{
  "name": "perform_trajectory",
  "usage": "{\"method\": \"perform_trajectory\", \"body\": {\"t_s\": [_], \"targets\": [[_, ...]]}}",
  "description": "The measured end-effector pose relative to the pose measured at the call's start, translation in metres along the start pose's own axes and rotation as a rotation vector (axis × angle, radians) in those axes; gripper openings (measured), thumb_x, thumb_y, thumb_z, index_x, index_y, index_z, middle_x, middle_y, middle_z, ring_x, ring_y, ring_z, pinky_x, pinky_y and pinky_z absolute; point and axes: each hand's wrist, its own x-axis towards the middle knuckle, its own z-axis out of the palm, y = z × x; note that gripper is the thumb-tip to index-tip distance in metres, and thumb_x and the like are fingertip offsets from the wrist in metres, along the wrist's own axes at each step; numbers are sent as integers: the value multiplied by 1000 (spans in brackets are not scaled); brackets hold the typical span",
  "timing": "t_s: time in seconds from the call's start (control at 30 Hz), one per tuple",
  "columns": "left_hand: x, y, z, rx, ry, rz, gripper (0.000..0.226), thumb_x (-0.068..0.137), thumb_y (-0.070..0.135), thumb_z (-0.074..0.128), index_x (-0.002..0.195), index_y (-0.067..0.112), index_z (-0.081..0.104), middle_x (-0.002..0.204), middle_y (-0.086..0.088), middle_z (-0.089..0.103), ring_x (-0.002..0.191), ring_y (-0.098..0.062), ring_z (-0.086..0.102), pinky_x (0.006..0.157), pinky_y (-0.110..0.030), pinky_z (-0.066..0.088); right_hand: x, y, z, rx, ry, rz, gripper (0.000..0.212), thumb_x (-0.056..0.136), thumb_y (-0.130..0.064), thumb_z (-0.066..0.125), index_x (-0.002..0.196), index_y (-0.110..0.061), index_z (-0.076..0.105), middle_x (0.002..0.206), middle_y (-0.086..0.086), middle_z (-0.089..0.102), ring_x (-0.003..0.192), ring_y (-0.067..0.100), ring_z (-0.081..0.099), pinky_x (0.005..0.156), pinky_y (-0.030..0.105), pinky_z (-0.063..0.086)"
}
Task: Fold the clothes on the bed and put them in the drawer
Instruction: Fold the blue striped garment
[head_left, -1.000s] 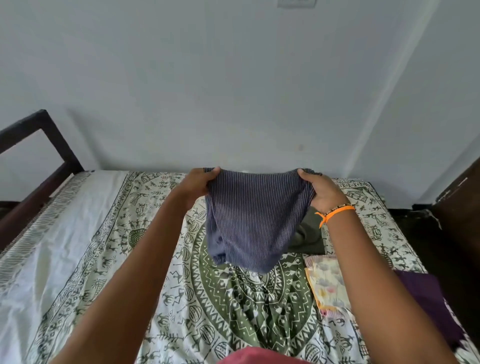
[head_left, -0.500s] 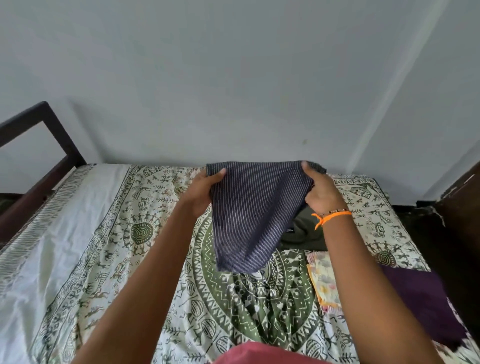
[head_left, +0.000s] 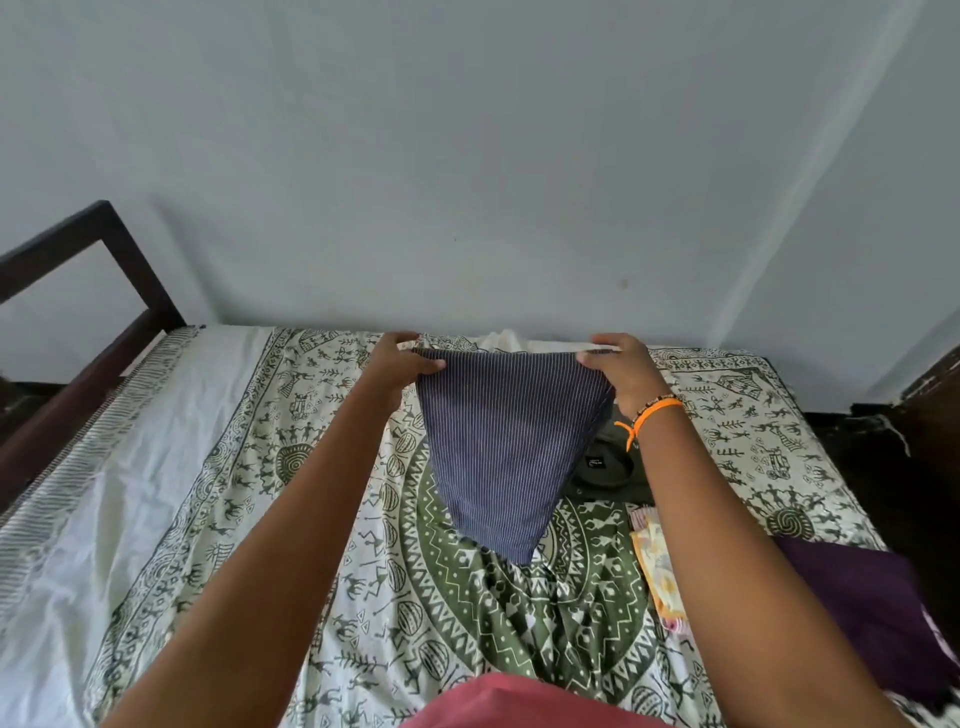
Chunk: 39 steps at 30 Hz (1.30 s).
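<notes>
A blue pinstriped garment (head_left: 501, 447) is held up over the patterned bedsheet (head_left: 270, 467), tapering to a point at its lower end; its top corners are pinched by the left hand (head_left: 397, 364) and the right hand (head_left: 621, 371); both arms are stretched forward.

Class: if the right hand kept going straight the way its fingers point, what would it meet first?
Probably the white cloth bunched by the wall, just past the right hand; depth is unclear.
</notes>
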Motion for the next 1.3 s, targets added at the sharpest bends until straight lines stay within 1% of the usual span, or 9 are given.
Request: {"method": "perform_trajectory", "body": {"t_s": [0.1,0.3,0.43,0.57,0.67,0.83,1.07,1.17,1.3], "targets": [[7,3,1,252,-47,167,54,66,-19,68,116,-1,62,104,-19,63,97,-30,61,79,-31,53,5,-5,5,-207,-89,-91,47,69,11,73,113,-3,64,124,20,58,113,33,56,99,44,46],[10,10,20,675,222,495,18,71,3,76,88,1,71,97,-13,62,88,-25,57,76,-27,43,12,-8,19,-639,294,-316,23,76,-15,75,98,-11,72,112,12,64,113,34,48,91,35,41],[-1,7,15,737,156,607,18,70,4,78,70,5,60,117,-12,53,110,-26,47,95,-35,39,2,-1,5,-721,353,-445,19,67,-17,81,81,-10,72,119,10,51,114,32,41,84,30,34],[-25,-26,1,854,-260,392,30,74,-2,69,64,16,47,100,-6,65,95,-19,60,86,-35,53,-18,26,-22,-988,-217,-295,16,72,-22,78,75,-24,62,109,-1,66,120,28,50,106,41,30],[-52,-77,-3,1082,-619,179,21,80,5,66,72,19,52,79,4,58,77,-12,56,73,-22,50,-46,68,-33,-964,-565,-100,30,75,-14,75,66,-29,51,81,-5,57,82,16,55,65,20,37],[-85,-183,2,1097,-840,-103,12,79,9,68,82,15,58,82,3,58,83,-14,57,82,-27,50,-74,163,-40,-941,-872,128,28,78,-13,72,69,-26,49,79,-4,49,84,17,48,66,24,33],[-74,-299,12,935,-834,-360,16,78,13,73,85,7,60,81,-1,55,80,-14,51,67,-23,38,-63,281,-40,-854,-984,383,27,81,-11,70,72,-24,48,80,-5,49,77,9,48,69,23,37],[-36,-317,9,721,-660,-375,7,82,12,68,79,13,62,77,4,58,72,-7,55,65,-18,41,-27,307,-33,-853,-846,323,18,82,-15,70,97,-13,60,104,5,58,105,19,53,90,29,41],[24,-317,19,512,-345,-314,5,85,12,65,85,8,62,76,-3,61,68,-11,58,65,-22,44,38,315,-1,-856,-493,82,30,81,-12,70,108,-1,63,115,14,63,109,26,56,76,18,33]]}}
